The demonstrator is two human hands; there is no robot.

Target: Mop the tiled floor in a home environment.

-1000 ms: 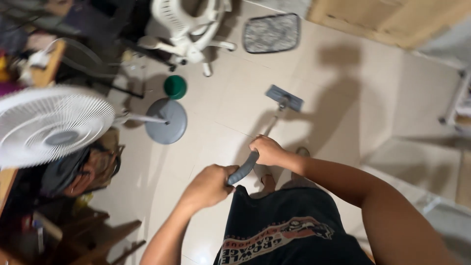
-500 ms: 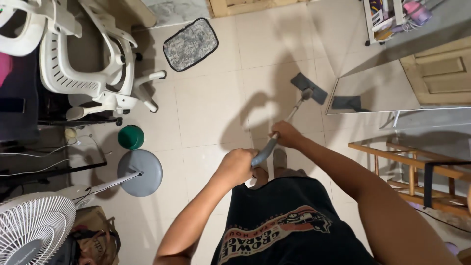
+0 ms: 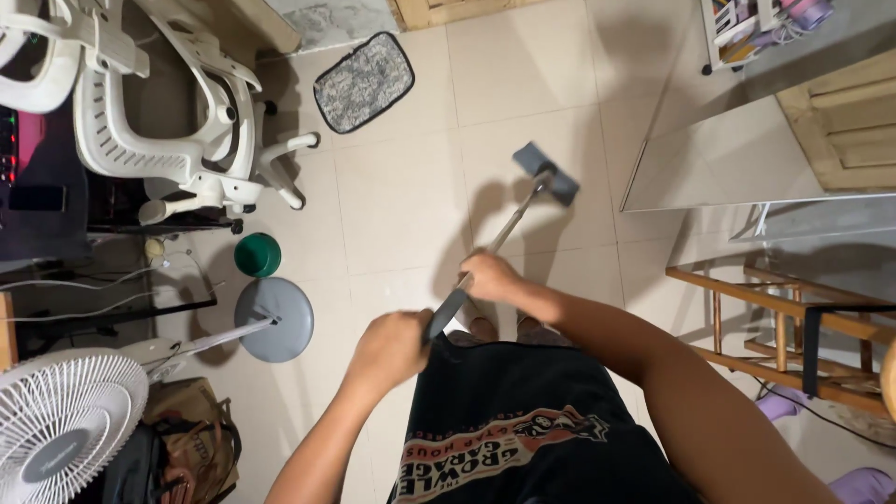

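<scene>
- The left hand (image 3: 390,347) was closed around the grey top grip of the flat mop (image 3: 493,245).
- The right hand (image 3: 490,275) was wrapped lower on the metal shaft, at about one o'clock from the left, apparently to steer.
- The mop's grey pad (image 3: 546,174) lay flat on the tiled floor (image 3: 401,205) at one o'clock.
- At nine o'clock stood a pedestal fan's round base (image 3: 273,318) and a green bucket (image 3: 258,255).

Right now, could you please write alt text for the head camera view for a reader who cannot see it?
Seen from above, a person grips a flat mop with both hands, left hand at the handle's top, right hand lower, its grey head on the pale tiled floor. A white office chair, patterned mat and standing fan lie to the left.
</scene>
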